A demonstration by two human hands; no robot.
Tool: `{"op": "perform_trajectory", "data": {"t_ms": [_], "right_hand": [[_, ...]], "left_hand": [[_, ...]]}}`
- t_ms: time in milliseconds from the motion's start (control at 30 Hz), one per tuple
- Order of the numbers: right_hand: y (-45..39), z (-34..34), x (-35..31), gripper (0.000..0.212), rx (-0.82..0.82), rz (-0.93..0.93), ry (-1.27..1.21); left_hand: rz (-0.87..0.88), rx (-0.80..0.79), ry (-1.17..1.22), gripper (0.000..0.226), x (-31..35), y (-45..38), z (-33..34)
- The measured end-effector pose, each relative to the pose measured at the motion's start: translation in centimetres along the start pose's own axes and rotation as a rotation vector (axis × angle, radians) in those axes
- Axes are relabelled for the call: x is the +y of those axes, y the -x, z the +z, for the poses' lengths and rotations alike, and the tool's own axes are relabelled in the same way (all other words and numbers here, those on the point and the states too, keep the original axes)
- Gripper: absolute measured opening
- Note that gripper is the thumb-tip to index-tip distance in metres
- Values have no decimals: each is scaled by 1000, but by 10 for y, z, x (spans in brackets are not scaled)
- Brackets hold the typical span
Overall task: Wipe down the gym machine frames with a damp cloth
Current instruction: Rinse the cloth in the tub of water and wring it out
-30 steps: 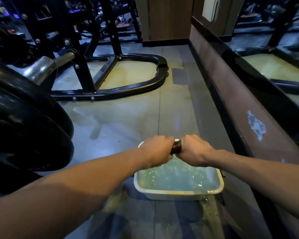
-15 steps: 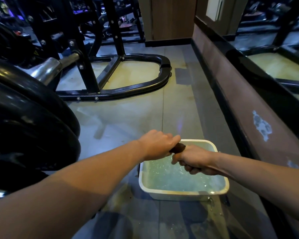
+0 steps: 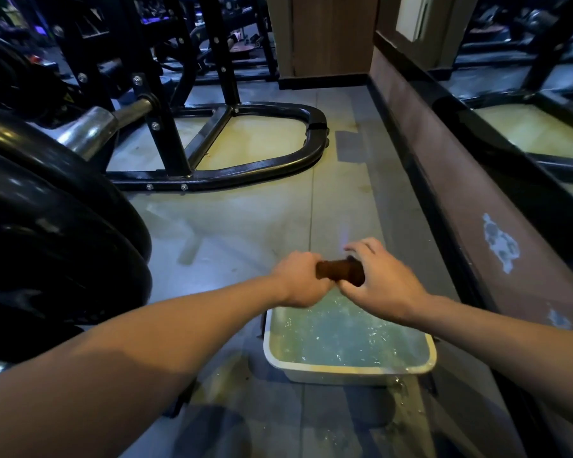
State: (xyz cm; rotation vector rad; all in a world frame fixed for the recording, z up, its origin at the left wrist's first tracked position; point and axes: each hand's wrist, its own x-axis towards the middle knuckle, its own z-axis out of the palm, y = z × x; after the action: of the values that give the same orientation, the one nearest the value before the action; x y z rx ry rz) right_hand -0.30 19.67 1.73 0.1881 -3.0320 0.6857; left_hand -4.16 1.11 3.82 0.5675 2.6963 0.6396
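Two hands share one job here: wringing. My left hand point(image 3: 300, 279) has its fingers clenched round the near end of the twisted dark cloth point(image 3: 339, 270), held above the far edge of the water tub point(image 3: 344, 370) on the floor. My right hand point(image 3: 382, 282) cups the other end, fingers spread loose. I should regrip firmly, twist opposite ways, and let the drips fall into the tub.

Your left hand point(image 3: 300, 280): bare, no glove, ring or watch.
Your right hand point(image 3: 382, 285): bare, no glove, ring or wristband.
Your forearms: uncovered along their whole visible length, no sleeve edge showing in the frame.
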Motion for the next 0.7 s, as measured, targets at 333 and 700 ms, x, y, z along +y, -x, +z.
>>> {"op": "perform_trajectory", "data": {"t_ms": [333,700], "right_hand": [[-1,-11,7,48,330,-594,278],[-5,-29,1,20,-218,-235,208]], "left_hand": [[-301,-900,1237,33,6,18,-31],[-181,-411,330,15,40,17,-4]]}}
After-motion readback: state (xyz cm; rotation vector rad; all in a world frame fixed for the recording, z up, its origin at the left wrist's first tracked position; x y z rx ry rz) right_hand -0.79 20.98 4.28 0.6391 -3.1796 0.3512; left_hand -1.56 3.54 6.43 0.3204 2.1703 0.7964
